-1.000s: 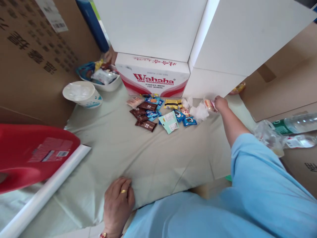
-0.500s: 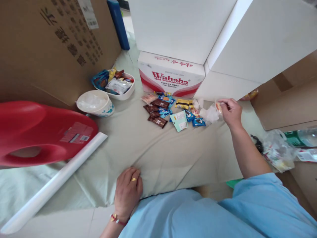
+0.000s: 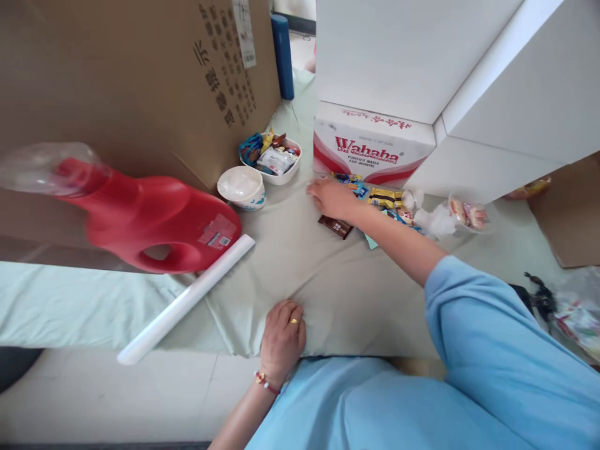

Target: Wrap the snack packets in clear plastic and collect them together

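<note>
The fingers (image 3: 315, 190) of the right hand (image 3: 335, 200) reach down over the left end of the snack pile; their undersides are hidden, so whether they grasp anything cannot be told. Just below that hand, a brown-wrapped bar (image 3: 335, 227) lies on the cloth-covered desk (image 3: 375, 294). Beyond the hand are blue packets (image 3: 360, 190), and to their right a yellow packet (image 3: 384, 198), all in front of the Wahaha carton (image 3: 370, 153). Farther right, crumpled white plastic (image 3: 438, 222) sits beside a clear container (image 3: 469, 214) with pinkish contents.

The left hand (image 3: 282, 337) rests palm down at the desk's near edge, well apart from the snacks, fingers bent; how far they close underneath is unclear. Left of the pile stand a paper tub (image 3: 255, 202) and a white bowl (image 3: 284, 179) of packets.
</note>
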Demonstrator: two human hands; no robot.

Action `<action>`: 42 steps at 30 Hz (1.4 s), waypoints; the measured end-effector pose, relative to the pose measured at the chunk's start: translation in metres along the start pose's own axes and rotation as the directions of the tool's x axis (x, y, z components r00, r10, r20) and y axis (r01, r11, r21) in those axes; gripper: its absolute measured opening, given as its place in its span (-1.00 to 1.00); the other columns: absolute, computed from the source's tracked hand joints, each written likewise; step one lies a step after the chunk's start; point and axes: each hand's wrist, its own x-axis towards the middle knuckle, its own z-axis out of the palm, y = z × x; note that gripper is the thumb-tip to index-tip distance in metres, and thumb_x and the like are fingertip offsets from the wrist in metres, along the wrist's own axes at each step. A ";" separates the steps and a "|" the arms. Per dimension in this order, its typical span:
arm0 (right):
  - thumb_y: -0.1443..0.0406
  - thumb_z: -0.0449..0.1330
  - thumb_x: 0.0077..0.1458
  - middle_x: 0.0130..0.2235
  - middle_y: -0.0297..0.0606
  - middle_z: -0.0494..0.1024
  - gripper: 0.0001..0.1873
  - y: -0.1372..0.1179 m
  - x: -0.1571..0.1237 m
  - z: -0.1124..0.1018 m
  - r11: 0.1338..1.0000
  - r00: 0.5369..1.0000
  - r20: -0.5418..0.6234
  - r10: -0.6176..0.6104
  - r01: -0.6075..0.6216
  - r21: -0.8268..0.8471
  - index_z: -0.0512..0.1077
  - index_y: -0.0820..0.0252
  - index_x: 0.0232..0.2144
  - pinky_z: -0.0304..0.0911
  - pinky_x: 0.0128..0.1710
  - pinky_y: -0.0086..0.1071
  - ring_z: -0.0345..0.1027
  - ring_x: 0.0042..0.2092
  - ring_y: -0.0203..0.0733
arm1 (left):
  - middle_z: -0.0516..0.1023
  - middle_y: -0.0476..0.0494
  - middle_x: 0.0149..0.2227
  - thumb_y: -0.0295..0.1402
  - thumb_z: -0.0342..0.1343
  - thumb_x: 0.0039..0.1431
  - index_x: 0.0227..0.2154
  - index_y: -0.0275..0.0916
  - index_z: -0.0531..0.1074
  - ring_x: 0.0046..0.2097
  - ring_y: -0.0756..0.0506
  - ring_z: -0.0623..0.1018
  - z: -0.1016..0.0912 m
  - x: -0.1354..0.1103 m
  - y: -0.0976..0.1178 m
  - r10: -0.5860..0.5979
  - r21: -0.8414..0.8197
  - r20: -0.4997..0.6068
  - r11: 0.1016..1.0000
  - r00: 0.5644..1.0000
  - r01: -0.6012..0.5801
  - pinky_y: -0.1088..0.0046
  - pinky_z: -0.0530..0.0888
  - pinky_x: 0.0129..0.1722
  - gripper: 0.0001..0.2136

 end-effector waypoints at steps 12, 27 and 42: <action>0.52 0.06 0.31 0.12 -0.13 0.52 -0.66 0.000 0.115 0.050 0.993 0.999 -0.037 0.030 -0.034 -0.115 0.48 0.30 0.06 0.27 0.10 -0.36 0.41 0.09 -0.11 | 0.61 -0.20 -0.14 -0.59 0.07 0.26 -0.12 -0.20 0.49 0.01 -0.22 0.59 0.000 -0.003 0.000 0.016 -0.018 -0.051 1.000 0.999 -0.017 0.13 0.57 0.05 -0.78; 0.16 0.26 0.27 -0.21 -0.29 0.60 -0.79 0.009 -0.061 0.056 0.695 0.727 -0.519 0.449 0.080 0.714 0.57 0.10 -0.11 0.42 -0.09 -0.28 0.46 -0.17 -0.16 | 0.59 -0.20 -0.15 -0.59 0.07 0.27 -0.13 -0.21 0.47 0.01 -0.23 0.56 0.003 -0.003 -0.002 0.050 -0.005 -0.072 0.999 0.996 -0.051 0.14 0.54 0.06 -0.80; 0.52 0.27 0.20 -0.61 -0.64 0.08 -0.62 0.076 -0.116 0.013 -0.357 0.514 0.142 0.846 0.348 0.867 0.16 0.11 -0.45 -0.14 -0.76 -0.68 -0.16 -0.67 -0.51 | 0.59 -0.27 -0.14 -0.57 0.04 0.29 -0.18 -0.24 0.50 0.00 -0.25 0.53 0.007 -0.002 -0.007 0.079 0.031 -0.070 0.997 0.994 -0.077 0.14 0.49 0.05 -0.82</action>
